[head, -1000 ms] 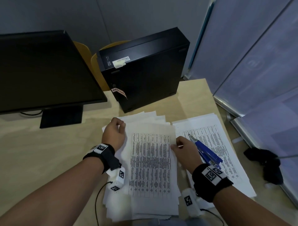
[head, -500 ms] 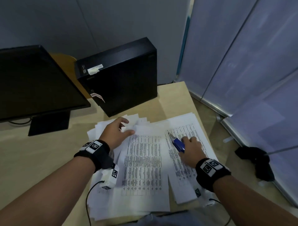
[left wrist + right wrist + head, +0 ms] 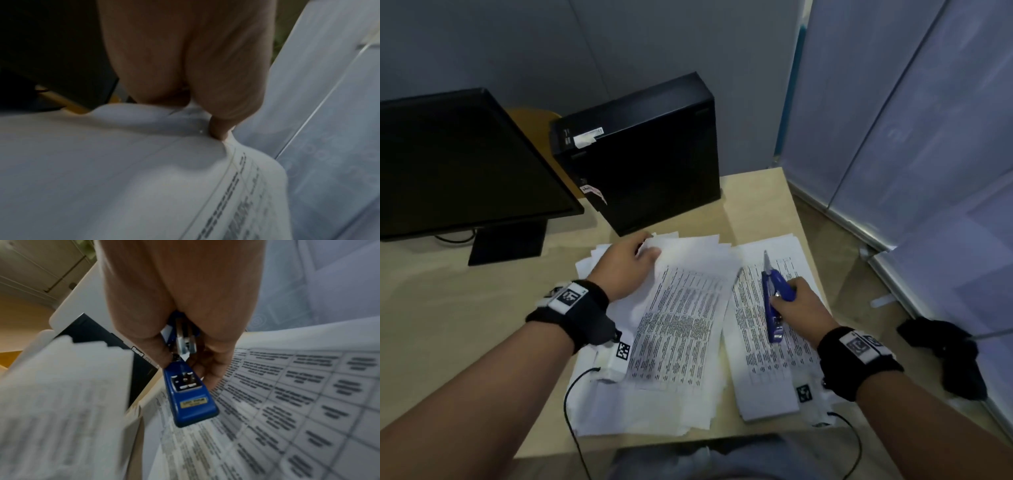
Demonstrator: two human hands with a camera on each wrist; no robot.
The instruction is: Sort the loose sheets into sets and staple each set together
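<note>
A messy pile of printed sheets (image 3: 674, 342) lies on the wooden desk in front of me. My left hand (image 3: 630, 267) pinches the far left corner of the top sheets (image 3: 205, 123) between thumb and fingers, lifting it slightly. To the right lies a second stack of printed sheets (image 3: 763, 370). My right hand (image 3: 791, 301) grips a blue stapler (image 3: 774, 301) over that stack. In the right wrist view the stapler (image 3: 191, 395) points back toward the wrist, its base just above the paper.
A black computer tower (image 3: 640, 157) stands behind the papers and a black monitor (image 3: 458, 164) at the left. The desk's right edge (image 3: 804, 219) runs close past the right stack. A black cloth (image 3: 945, 356) lies on the floor.
My right hand left the middle pile, moved right and took hold of the blue stapler. My left hand shifted to the far corner of the top sheets and pinched it.
</note>
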